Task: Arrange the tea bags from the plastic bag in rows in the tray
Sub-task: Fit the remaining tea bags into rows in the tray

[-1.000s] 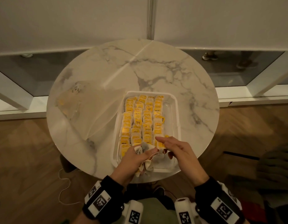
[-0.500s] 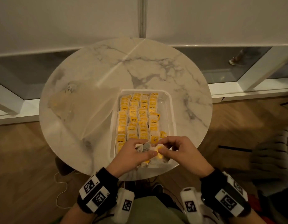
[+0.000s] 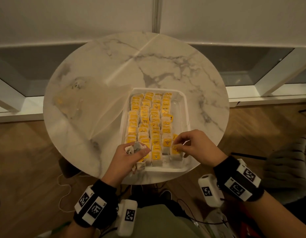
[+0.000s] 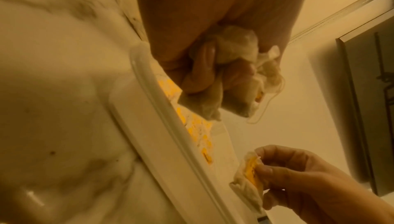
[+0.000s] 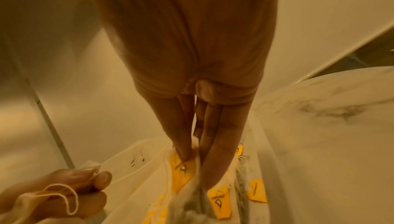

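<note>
Yellow-tagged tea bag (image 3: 176, 152) pinched in right hand (image 3: 198, 148) fingers over the tray (image 3: 186, 117); left hand (image 3: 129, 157) fingers clutch a bunch of tea bags (image 3: 135, 149).

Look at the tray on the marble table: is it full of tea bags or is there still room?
Still room. The tray holds four columns of tea bags, but a bare strip runs along its right side, beside them.

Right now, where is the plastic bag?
In the head view the plastic bag lies flattened on the marble table, left of the tray and touching its left edge, beyond the left hand.
</note>
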Demonstrator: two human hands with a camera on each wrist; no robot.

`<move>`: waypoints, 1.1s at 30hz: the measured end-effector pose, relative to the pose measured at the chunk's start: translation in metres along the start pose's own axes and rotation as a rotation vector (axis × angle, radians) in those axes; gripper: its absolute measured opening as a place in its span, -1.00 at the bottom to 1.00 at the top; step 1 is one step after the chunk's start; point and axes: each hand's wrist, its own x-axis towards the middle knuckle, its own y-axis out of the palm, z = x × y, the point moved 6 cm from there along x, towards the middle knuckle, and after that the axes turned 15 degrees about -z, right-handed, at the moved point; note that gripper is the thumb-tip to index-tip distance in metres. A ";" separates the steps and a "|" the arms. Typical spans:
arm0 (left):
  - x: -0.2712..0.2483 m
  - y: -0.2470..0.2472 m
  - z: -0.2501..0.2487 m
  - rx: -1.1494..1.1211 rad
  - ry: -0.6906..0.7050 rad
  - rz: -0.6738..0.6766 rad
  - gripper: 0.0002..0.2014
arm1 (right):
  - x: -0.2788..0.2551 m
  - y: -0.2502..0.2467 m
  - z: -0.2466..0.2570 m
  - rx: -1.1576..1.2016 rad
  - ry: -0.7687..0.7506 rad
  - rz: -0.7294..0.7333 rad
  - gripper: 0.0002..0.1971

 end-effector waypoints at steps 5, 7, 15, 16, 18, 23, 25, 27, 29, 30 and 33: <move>0.000 -0.005 0.006 0.009 -0.011 -0.024 -0.87 | 0.008 0.015 0.004 -0.262 -0.091 0.103 -0.94; 0.001 -0.004 0.006 -0.001 -0.014 -0.021 -0.89 | 0.011 0.023 0.007 -0.320 -0.104 0.167 -0.94; 0.002 -0.005 0.009 -0.003 0.021 -0.022 -0.87 | 0.027 0.049 0.013 -0.468 -0.094 0.321 -0.86; 0.002 -0.006 0.009 -0.007 0.028 -0.022 -0.87 | 0.030 0.051 0.013 -0.493 -0.089 0.318 -0.90; 0.001 -0.006 0.006 -0.023 0.048 -0.023 -0.86 | 0.034 0.055 0.013 -0.531 -0.075 0.316 -0.92; 0.002 -0.005 0.006 -0.045 0.058 0.001 -0.89 | 0.037 0.059 0.011 -0.697 -0.060 0.304 -0.91; 0.003 -0.005 0.006 -0.044 0.057 0.009 -0.88 | 0.039 0.059 0.013 -0.774 -0.083 0.288 -0.93; 0.002 -0.003 0.005 -0.048 0.056 0.020 -0.89 | 0.040 0.059 0.016 -0.817 -0.109 0.274 -0.92; 0.002 -0.002 0.005 -0.049 0.046 0.030 -0.91 | 0.042 0.058 0.019 -0.837 -0.131 0.253 -0.94; 0.002 -0.001 0.006 -0.048 0.044 0.033 -0.92 | 0.043 0.058 0.020 -0.844 -0.139 0.243 -0.94; 0.002 -0.001 0.005 -0.038 0.047 0.038 -0.93 | 0.043 0.060 0.022 -0.882 -0.151 0.238 -0.89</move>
